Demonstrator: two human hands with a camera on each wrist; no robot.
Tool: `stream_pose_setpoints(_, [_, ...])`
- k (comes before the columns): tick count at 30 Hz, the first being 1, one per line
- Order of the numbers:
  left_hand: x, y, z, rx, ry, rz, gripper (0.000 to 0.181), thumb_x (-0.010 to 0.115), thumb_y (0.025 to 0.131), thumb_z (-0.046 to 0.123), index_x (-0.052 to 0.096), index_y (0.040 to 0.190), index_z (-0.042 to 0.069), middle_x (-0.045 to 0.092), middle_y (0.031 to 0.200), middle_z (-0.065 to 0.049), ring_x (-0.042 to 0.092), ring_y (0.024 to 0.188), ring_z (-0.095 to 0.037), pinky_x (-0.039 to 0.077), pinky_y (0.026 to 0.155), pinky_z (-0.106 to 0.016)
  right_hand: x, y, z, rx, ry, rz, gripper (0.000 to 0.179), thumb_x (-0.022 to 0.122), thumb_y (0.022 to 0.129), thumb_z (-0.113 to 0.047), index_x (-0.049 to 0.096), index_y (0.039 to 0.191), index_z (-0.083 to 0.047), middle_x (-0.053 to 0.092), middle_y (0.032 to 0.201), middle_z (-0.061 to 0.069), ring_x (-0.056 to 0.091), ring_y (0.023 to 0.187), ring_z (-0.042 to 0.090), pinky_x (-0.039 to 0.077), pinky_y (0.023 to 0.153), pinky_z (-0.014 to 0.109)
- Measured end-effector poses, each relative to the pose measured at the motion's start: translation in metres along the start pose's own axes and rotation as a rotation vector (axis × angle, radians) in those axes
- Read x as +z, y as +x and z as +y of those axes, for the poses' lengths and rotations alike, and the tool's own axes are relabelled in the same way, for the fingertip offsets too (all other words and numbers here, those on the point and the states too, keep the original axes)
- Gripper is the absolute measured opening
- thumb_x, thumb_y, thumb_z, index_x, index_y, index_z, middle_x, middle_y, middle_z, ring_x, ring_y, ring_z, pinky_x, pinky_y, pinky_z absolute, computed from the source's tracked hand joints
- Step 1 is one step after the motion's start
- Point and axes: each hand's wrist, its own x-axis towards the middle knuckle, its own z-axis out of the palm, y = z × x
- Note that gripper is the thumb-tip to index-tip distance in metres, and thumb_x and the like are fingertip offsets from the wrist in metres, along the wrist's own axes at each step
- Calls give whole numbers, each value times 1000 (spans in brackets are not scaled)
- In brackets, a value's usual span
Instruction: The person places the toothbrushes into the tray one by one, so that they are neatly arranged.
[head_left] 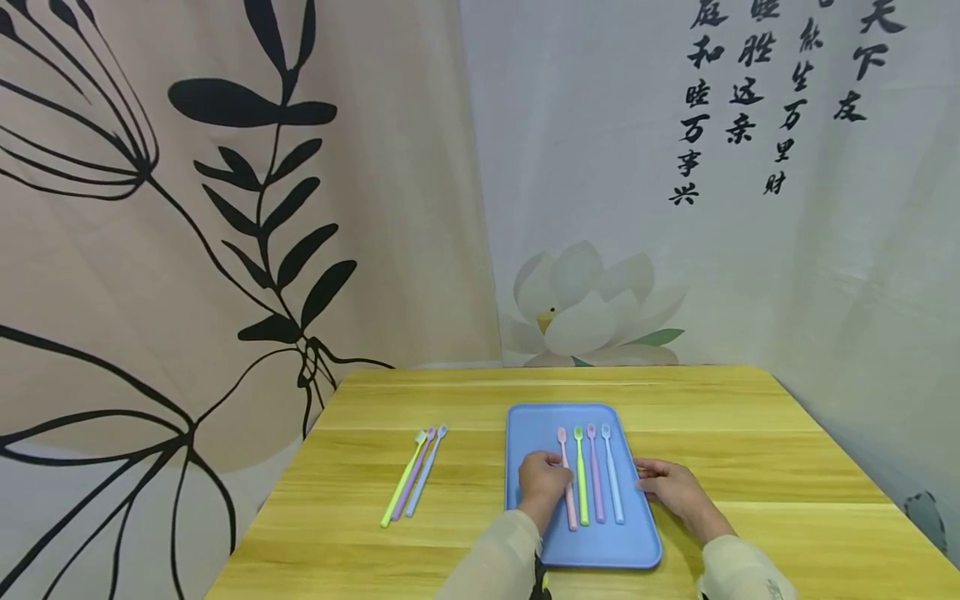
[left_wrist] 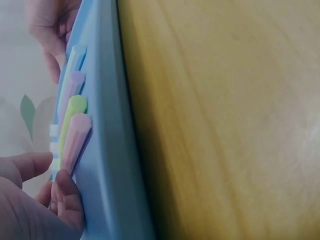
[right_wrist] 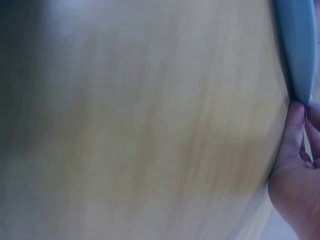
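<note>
A blue tray (head_left: 600, 550) holds a row of toothbrushes: pink (head_left: 572, 512), green (head_left: 581, 475), purple (head_left: 597, 483) and light blue (head_left: 613, 479). They lie side by side, heads toward the far edge. My left hand (head_left: 543, 483) is over the tray's left part and pinches the pink toothbrush between thumb and finger; in the left wrist view its handle end (left_wrist: 79, 125) sticks out past the fingertips. At the tray's right edge, my right hand (head_left: 671, 487) grips the rim, thumb and fingertips (right_wrist: 297, 112) meeting the tray's edge (right_wrist: 300, 55) in the right wrist view.
On the wooden table (head_left: 322, 542), left of the tray, lie three more toothbrushes close together: green (head_left: 401, 487), purple (head_left: 412, 479) and light blue (head_left: 427, 471). Behind the table hangs a printed cloth (head_left: 412, 208) with plants and writing.
</note>
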Motion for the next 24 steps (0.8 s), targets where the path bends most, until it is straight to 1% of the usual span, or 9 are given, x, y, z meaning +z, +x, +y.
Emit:
stream_pose_setpoints(3, [-2,2,1,-3,-7,-9,19,80,74,3,73,91,2,65,82,-3,60,75,-19,54,68,-34,0,1,2,9,3,3,46,60,91,5,52,135,13,59,116,24,63,98,24,57,82,37])
stream_pose_setpoints(8, [-6,7,2,8,-10,-3,21,82,74,4,74,93,1,67,86,-5,61,79,-21,54,71,-38,0,1,0,16,9,1,46,61,91,5,52,136,12,59,118,24,63,99,24,56,82,37])
stream_pose_setpoints(12, [-12,10,5,22,-6,-11,23,83,74,6,75,95,2,68,89,-5,62,81,-21,54,72,-39,0,0,-2,13,9,0,46,61,92,5,51,136,12,59,117,24,63,99,24,56,82,37])
stream_pose_setpoints(17, [-19,13,8,67,-12,-23,25,83,74,5,74,97,0,68,89,-6,61,77,-19,53,66,-35,0,-2,-3,6,-1,3,47,61,92,4,51,136,13,59,119,25,62,100,24,56,82,36])
stream_pose_setpoints(23, [-31,17,11,81,-39,-20,27,80,74,4,74,100,-1,67,85,-5,58,69,-17,52,61,-33,0,-4,-3,-4,2,5,47,62,91,4,51,136,13,59,121,26,62,102,25,56,82,36])
stream_pose_setpoints(24, [-33,18,12,76,-41,-21,27,80,74,4,74,100,-1,67,85,-5,58,68,-17,52,61,-32,0,-3,-3,-3,4,6,47,62,91,4,51,135,13,59,121,26,62,102,25,56,82,36])
